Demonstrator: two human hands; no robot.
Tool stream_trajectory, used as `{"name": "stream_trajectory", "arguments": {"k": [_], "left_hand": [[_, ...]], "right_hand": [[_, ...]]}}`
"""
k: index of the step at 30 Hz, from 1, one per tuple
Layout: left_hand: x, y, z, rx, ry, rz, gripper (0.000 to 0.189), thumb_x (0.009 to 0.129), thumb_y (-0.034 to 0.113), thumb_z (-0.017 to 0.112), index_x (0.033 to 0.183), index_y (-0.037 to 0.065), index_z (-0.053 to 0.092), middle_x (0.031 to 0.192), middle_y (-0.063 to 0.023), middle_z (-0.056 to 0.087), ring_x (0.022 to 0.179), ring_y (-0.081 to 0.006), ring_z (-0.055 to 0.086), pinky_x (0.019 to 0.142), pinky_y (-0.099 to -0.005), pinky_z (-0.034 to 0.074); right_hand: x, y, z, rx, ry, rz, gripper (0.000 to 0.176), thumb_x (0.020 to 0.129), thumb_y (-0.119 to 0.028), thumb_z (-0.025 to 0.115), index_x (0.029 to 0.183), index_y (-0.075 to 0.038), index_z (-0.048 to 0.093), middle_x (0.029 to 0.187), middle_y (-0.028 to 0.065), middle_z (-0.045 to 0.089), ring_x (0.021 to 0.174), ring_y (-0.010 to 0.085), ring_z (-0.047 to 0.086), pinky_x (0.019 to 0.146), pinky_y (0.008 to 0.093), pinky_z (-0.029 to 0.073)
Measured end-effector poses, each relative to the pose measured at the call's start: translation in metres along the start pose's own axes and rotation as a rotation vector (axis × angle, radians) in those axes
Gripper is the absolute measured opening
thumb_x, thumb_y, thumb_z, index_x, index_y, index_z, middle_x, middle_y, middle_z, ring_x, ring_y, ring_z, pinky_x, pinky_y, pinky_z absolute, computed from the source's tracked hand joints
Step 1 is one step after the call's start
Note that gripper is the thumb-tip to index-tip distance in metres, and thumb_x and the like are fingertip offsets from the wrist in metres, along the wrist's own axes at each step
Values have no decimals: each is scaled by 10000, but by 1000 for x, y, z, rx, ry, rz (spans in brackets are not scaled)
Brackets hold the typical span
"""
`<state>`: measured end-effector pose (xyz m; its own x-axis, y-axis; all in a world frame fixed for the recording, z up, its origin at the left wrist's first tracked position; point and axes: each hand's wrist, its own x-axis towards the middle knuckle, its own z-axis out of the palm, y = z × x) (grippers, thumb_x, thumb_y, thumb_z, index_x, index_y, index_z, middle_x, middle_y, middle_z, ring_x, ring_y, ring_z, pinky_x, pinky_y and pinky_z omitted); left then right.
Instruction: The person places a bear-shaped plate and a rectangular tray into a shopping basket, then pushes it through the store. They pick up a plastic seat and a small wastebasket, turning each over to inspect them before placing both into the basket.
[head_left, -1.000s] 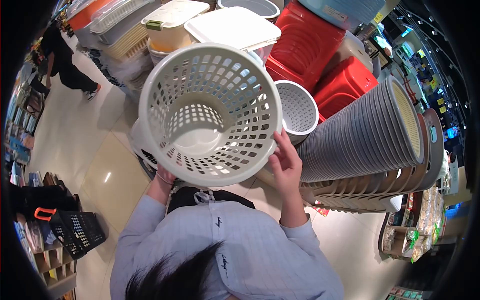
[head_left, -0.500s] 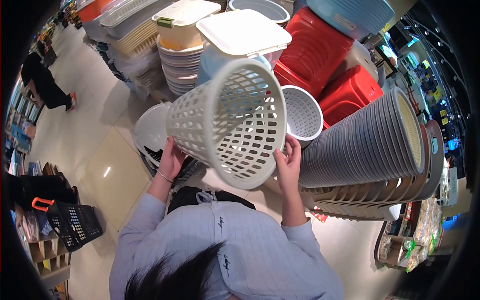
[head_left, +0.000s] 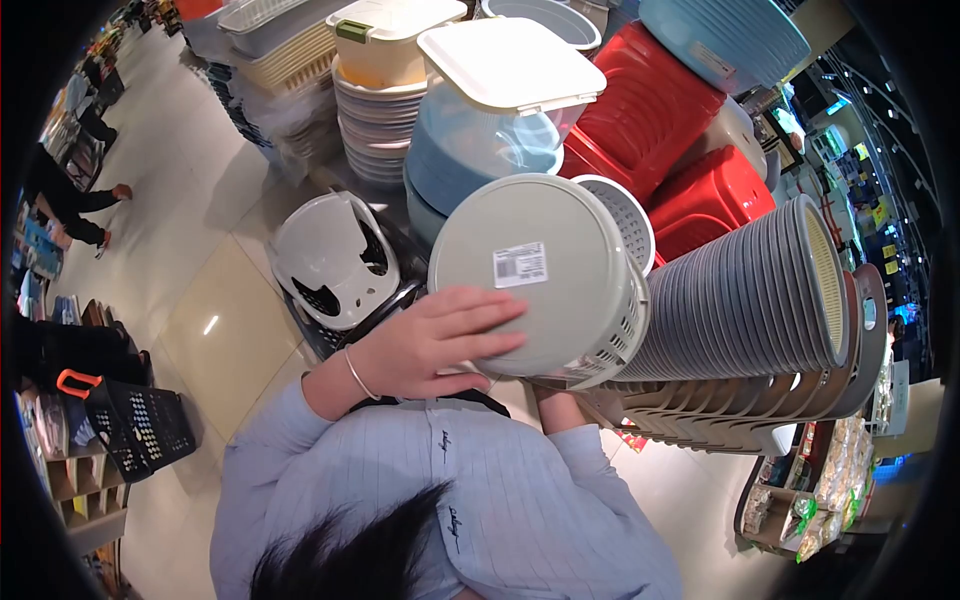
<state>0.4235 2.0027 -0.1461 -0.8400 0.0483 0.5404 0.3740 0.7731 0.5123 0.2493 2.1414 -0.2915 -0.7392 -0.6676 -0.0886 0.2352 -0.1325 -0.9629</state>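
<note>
A pale grey-green plastic basket [head_left: 470, 245] with slotted sides is tilted so that its round base faces me. On the base is a white barcode label [head_left: 520, 264]. My left hand [head_left: 440, 338] lies across the lower part of the base, fingers stretched out and a little apart, a bracelet at the wrist. The wrist of my right hand [head_left: 560, 408] comes up under the basket's lower right rim; its fingers are hidden behind the basket. Just beyond the basket, a smaller white perforated bin [head_left: 630, 225] is partly covered.
A long nested stack of grey bins [head_left: 725, 300] lies at right, above stacked grey-brown stools [head_left: 720, 405]. Red stools [head_left: 645, 110], blue basins [head_left: 450, 145] and lidded boxes [head_left: 510, 65] are piled behind. An upturned white stool [head_left: 335, 255] is at left. A black shopping basket [head_left: 140, 425] is far left.
The basket has turned over, from its open mouth facing me to its base facing me. My left hand has moved from its side onto the base; my right hand has gone behind it.
</note>
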Motion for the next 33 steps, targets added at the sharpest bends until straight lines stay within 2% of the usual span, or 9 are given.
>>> {"name": "stream_trajectory", "arguments": {"k": [5,14,17,22,27,29,30,32,33], "left_hand": [[13,15,5,109,-8,70,495,690,152,664,1156,77,514,1261,-119,439,1150,-278,425,926,-386,364],[-18,2,4,-9,32,-11,546,680,131,674,1188,96,476,1287,-101,402,1177,-258,397,956,-370,341],[-39,2,4,-302,253,-277,632,645,175,725,1207,78,454,1314,-126,355,1139,-278,419,954,-366,340],[-66,-6,-13,-133,315,-429,700,631,184,738,1246,67,424,1301,-116,386,1140,-272,425,964,-345,325],[-103,-37,-22,-262,484,-558,631,630,85,722,1209,56,474,1285,-96,429,1147,-232,437,964,-334,331],[-134,-66,-23,-414,522,-630,552,653,50,702,1166,27,499,1247,-97,467,1131,-205,455,952,-325,351],[-158,-90,-20,-643,572,-689,457,704,66,671,1130,12,513,1174,-90,522,1099,-194,481,935,-311,369],[-206,-139,-9,-754,698,-988,346,770,77,609,1097,2,524,1099,-82,563,1034,-183,523,899,-308,401],[-241,-171,12,-633,719,-1124,334,785,110,596,1092,-2,526,1069,-99,577,998,-198,544,877,-311,415]], "right_hand": [[-8,15,25,37,4,51,434,848,-47,453,1244,9,285,1166,166,454,962,255,550,772,320,503],[-4,5,-5,99,-37,186,424,852,-57,451,1242,5,295,1154,162,466,959,254,552,766,319,505],[7,1,-8,111,-67,236,421,854,-60,450,1241,4,299,1150,161,470,958,254,553,764,319,505],[22,5,8,130,-121,322,416,856,-66,448,1240,3,305,1143,159,476,956,254,554,761,319,506],[49,2,13,137,-165,425,411,858,-71,447,1239,1,311,1136,157,482,954,253,555,758,319,507],[54,3,12,137,-178,473,409,859,-73,446,1238,0,313,1133,156,485,953,253,556,757,319,508],[53,3,11,138,-183,496,408,860,-75,446,1238,0,314,1132,156,486,953,253,556,756,318,508],[60,2,8,140,-189,541,406,861,-77,445,1238,-1,316,1129,155,489,952,253,557,755,318,508],[66,7,19,143,-190,563,405,861,-78,445,1237,-1,318,1128,155,490,951,253,557,755,318,509]]}}
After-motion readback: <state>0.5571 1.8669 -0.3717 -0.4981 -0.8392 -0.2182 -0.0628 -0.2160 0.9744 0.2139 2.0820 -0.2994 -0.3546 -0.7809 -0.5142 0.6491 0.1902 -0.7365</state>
